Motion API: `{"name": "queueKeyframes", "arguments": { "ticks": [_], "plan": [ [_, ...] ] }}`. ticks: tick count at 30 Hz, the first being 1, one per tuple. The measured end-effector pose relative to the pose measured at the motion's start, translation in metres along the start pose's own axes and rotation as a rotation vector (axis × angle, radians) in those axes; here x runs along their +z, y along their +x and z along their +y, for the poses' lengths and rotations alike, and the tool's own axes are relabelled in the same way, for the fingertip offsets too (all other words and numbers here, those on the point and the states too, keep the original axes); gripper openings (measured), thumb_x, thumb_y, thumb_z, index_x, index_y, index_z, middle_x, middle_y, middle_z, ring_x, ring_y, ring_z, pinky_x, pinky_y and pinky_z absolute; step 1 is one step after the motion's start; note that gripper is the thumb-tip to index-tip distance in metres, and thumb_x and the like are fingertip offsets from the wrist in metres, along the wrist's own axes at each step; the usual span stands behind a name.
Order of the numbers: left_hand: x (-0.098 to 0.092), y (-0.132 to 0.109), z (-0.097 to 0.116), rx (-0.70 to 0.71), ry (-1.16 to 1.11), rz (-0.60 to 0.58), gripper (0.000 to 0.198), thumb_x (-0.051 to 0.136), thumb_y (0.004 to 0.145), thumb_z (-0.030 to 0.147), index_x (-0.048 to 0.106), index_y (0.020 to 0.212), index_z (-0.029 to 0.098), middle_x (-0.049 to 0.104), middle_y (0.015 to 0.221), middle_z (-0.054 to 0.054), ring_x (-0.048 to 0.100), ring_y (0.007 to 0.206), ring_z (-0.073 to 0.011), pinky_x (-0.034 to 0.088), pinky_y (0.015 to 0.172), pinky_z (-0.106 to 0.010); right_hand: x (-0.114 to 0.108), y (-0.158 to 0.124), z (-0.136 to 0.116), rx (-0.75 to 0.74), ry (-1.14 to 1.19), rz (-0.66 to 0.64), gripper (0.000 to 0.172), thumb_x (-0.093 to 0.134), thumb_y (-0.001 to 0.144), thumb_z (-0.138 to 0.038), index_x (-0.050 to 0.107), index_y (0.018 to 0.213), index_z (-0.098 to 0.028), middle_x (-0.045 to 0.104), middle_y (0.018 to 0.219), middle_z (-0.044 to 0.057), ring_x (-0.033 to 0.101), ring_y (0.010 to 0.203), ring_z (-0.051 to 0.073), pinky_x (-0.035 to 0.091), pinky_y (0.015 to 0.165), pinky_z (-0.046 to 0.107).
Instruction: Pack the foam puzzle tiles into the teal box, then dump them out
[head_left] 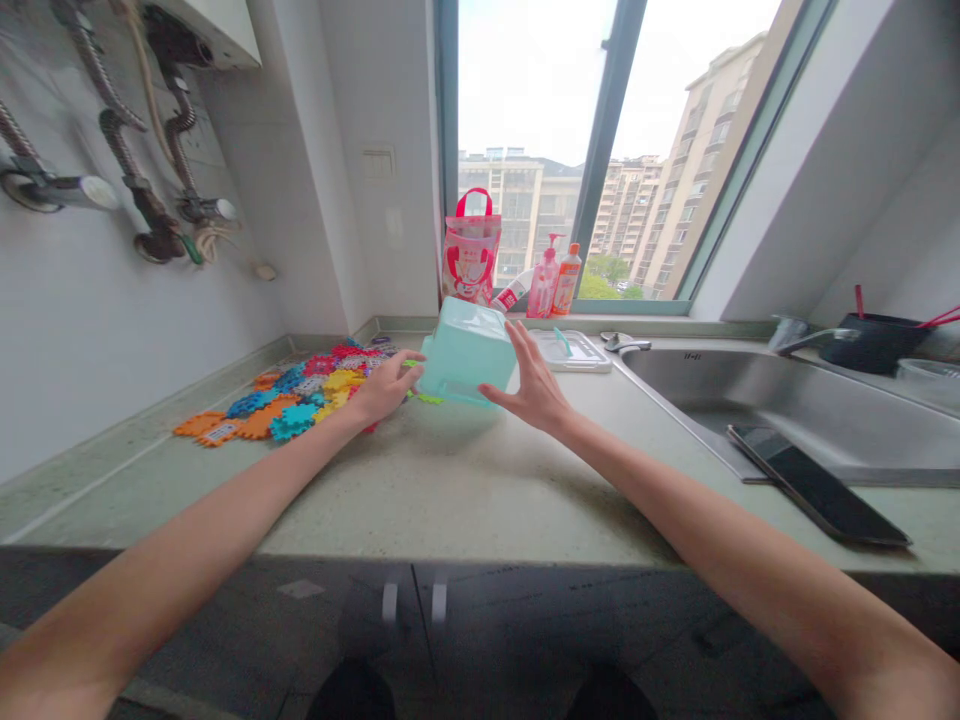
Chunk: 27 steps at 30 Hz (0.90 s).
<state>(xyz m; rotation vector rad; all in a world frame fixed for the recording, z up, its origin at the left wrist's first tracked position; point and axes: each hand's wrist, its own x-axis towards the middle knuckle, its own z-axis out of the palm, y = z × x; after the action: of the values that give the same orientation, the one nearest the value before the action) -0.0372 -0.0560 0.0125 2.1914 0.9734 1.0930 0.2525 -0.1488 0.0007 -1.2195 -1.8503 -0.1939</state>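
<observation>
A translucent mint-green box [466, 355] is tilted on its side above the counter, with its bottom toward me and to the right. My right hand [531, 385] presses against its right side, thumb and fingers spread. My left hand [390, 385] is at the box's left edge, fingers curled in around the rim. Left of the box lies a pile of colourful gear-shaped plastic pieces [292, 392], orange, blue, yellow, red and teal. A few green pieces [427, 398] show by the box's lower edge. The box's opening is hidden from view.
Behind the box are a pink bag [471, 255], pump bottle [544, 285], orange-capped bottle [567, 280] and white lid with a teal handle [589, 354]. To the right, a steel sink [787, 400] has a dark phone-like slab [817, 485] across its front edge. A wall stands left.
</observation>
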Motion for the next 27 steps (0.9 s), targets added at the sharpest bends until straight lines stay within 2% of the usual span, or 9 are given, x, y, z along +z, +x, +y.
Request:
{"name": "queueKeyframes", "arguments": {
  "ticks": [2,4,10,13,16,20,23,27],
  "plan": [
    [0.002,-0.003,0.003,0.065,0.079,-0.035,0.049,0.06,0.093,0.06,0.071,0.122,0.022,0.079,0.092,-0.009,0.074,0.082,-0.0285,0.053,0.072,-0.035,-0.005,0.001,-0.005,-0.015,-0.077,0.02,0.108,0.075,0.087,-0.057,0.011,0.169,-0.031,0.013,0.175,0.017,0.022,0.159,0.042,0.028,0.123,0.068],
    [0.003,-0.005,0.006,0.092,0.116,-0.061,0.055,0.058,0.093,0.065,0.07,0.127,0.023,0.081,0.101,-0.011,0.075,0.09,-0.0308,0.054,0.076,-0.037,-0.011,0.002,-0.01,-0.061,-0.166,0.024,0.105,0.075,0.087,-0.052,0.013,0.169,-0.033,0.011,0.176,0.014,0.021,0.158,0.044,0.025,0.122,0.071],
    [0.001,-0.009,0.014,0.191,0.185,-0.092,0.063,0.048,0.099,0.066,0.065,0.142,0.023,0.079,0.109,-0.011,0.073,0.083,-0.0273,0.053,0.076,-0.036,-0.028,0.008,-0.024,-0.213,-0.311,0.003,0.09,0.067,0.092,-0.033,0.02,0.169,-0.034,0.008,0.177,0.008,0.024,0.157,0.042,0.024,0.123,0.07],
    [0.0,-0.011,0.017,0.312,0.18,-0.141,0.063,0.053,0.099,0.062,0.06,0.148,0.024,0.075,0.122,-0.011,0.072,0.106,-0.0302,0.055,0.088,-0.038,-0.034,0.008,-0.033,-0.264,-0.31,-0.034,0.082,0.06,0.096,-0.031,0.023,0.168,-0.034,0.011,0.177,0.006,0.02,0.159,0.041,0.019,0.126,0.069],
    [0.002,-0.013,0.021,0.421,0.182,-0.178,0.07,0.061,0.097,0.056,0.046,0.159,0.027,0.064,0.145,-0.012,0.061,0.132,-0.032,0.05,0.108,-0.042,-0.04,0.008,-0.044,-0.283,-0.277,-0.095,0.078,0.063,0.096,-0.04,0.028,0.166,-0.038,0.016,0.176,0.002,0.013,0.161,0.043,0.012,0.126,0.073],
    [0.009,-0.017,0.025,0.551,0.251,-0.223,0.089,0.067,0.095,0.053,0.023,0.169,0.029,0.044,0.164,-0.013,0.048,0.148,-0.0332,0.04,0.123,-0.048,-0.041,0.008,-0.057,-0.333,-0.217,-0.166,0.072,0.069,0.093,-0.048,0.04,0.16,-0.044,0.022,0.175,-0.001,0.012,0.161,0.044,0.003,0.126,0.075],
    [0.015,-0.018,0.022,0.664,0.309,-0.217,0.098,0.071,0.092,0.051,0.017,0.17,0.029,0.039,0.167,-0.015,0.044,0.15,-0.0347,0.038,0.124,-0.052,-0.036,0.007,-0.064,-0.387,-0.222,-0.208,0.063,0.069,0.095,-0.041,0.048,0.154,-0.043,0.036,0.169,0.001,0.019,0.16,0.042,0.0,0.126,0.076],
    [0.021,-0.02,0.013,0.743,0.391,-0.231,0.1,0.071,0.092,0.044,0.013,0.17,0.025,0.042,0.165,-0.019,0.046,0.148,-0.0368,0.04,0.123,-0.054,-0.03,0.003,-0.071,-0.432,-0.323,-0.222,0.054,0.065,0.096,-0.026,0.056,0.149,-0.033,0.058,0.152,0.009,0.042,0.147,0.04,0.005,0.127,0.074]
  ]
}}
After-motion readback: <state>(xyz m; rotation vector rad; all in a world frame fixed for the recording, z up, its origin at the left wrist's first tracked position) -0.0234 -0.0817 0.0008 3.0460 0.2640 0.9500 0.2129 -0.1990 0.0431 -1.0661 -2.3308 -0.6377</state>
